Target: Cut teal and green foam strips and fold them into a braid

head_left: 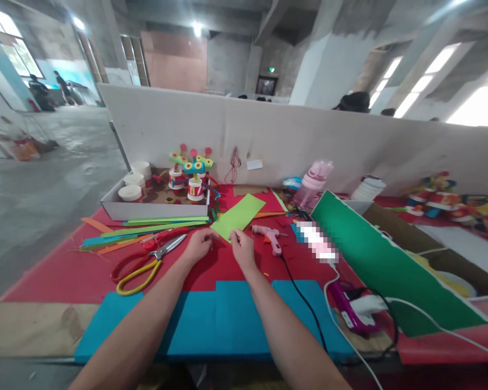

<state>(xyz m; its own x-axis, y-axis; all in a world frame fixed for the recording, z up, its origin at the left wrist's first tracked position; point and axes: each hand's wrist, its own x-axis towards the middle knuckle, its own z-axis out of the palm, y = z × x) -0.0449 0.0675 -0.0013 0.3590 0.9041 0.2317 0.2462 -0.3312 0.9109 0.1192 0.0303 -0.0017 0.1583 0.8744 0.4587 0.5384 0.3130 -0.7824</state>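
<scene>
A light green sheet of paper (pixel 241 214) slants up from the red tabletop, its near edge pinched between the fingers of both hands. My left hand (pixel 201 245) is closed at the sheet's lower left corner. At its lower right corner, my right hand (pixel 242 249) is closed with thumb and fingers together. Just right of that hand lies a pink hot glue gun (pixel 270 238) with a black cord. Left of my left hand rest scissors (pixel 154 257) with one red and one yellow handle, their blades apart.
Paper strips (pixel 126 233) lie at left before a white box (pixel 158 210) with paper cups and cup figures (pixel 194 187). Blue sheets (pixel 228 319) cover the front edge. A purple power strip (pixel 352 311), cords and a green panel (pixel 374 260) stand right. A pink bottle (pixel 313 184) is behind.
</scene>
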